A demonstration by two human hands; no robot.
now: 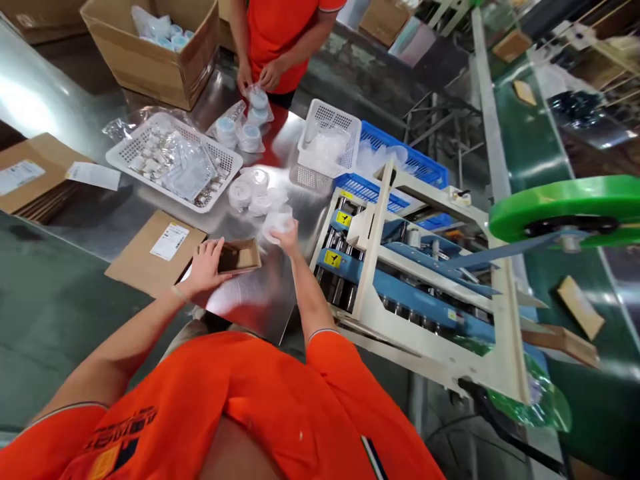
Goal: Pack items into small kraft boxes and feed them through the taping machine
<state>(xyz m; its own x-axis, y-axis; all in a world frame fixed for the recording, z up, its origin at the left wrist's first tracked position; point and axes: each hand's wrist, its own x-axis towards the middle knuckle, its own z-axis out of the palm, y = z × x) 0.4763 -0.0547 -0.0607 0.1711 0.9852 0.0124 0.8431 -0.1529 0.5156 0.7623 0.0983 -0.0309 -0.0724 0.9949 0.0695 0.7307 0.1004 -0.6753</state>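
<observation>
My left hand (pixel 206 268) is wrapped round the near left side of a small open cardboard box (pixel 249 256) on the steel table. Fingers of my right hand (pixel 287 237) close on a translucent white plastic-wrapped piece (pixel 277 221), just right of the box. Beyond it lie several similar white wrapped rolls (pixel 255 190) in a loose group. A flat cardboard sheet with a white label (pixel 145 257) lies left of my left hand. What the box holds is hidden in shadow.
A white basket of small fittings and clear bags (pixel 113 157) stands behind. A co-worker's hands (pixel 260 77) handle bagged pale-blue rolls (pixel 227 130). To the right are a white basket (pixel 354 127), blue crates (pixel 440 177) and a roller machine (pixel 395 333); a large carton (pixel 135 70) is far left.
</observation>
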